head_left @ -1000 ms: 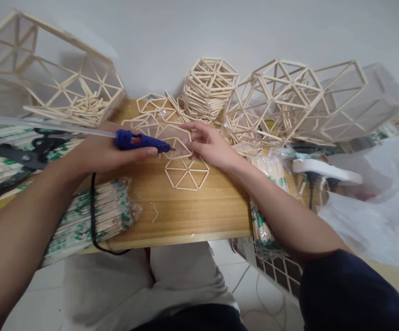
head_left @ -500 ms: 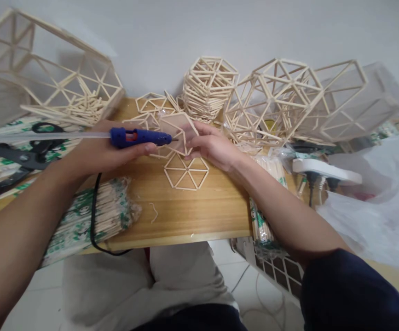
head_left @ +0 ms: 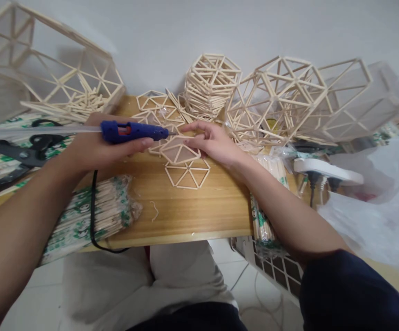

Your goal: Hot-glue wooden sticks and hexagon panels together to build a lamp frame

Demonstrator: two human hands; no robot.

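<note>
My left hand (head_left: 97,149) is wrapped round a blue hot glue gun (head_left: 133,132), whose clear glue stick trails off to the left and whose nozzle points right, towards my right fingertips. My right hand (head_left: 215,143) pinches the edge of a small hexagonal stick frame (head_left: 180,151) with a pale sheet across it. Tilted close to level, this frame hangs over the far part of a spoked stick hexagon (head_left: 187,175) lying on the wooden table (head_left: 192,216). More stick hexagons (head_left: 152,102) lie just behind, partly hidden by my hands and the gun.
A tall stack of stick hexagons (head_left: 213,87) stands at the back. Larger stick frameworks rise at left (head_left: 61,85) and right (head_left: 275,99). Black scissors (head_left: 25,156) and bagged sticks (head_left: 111,209) lie left. A white power strip (head_left: 326,171) sits right. The gun's black cord (head_left: 93,211) loops over the table edge.
The sheeted frame has come down and tipped from steep to nearly level in my right hand. My left hand has shifted the glue gun slightly left and up.
</note>
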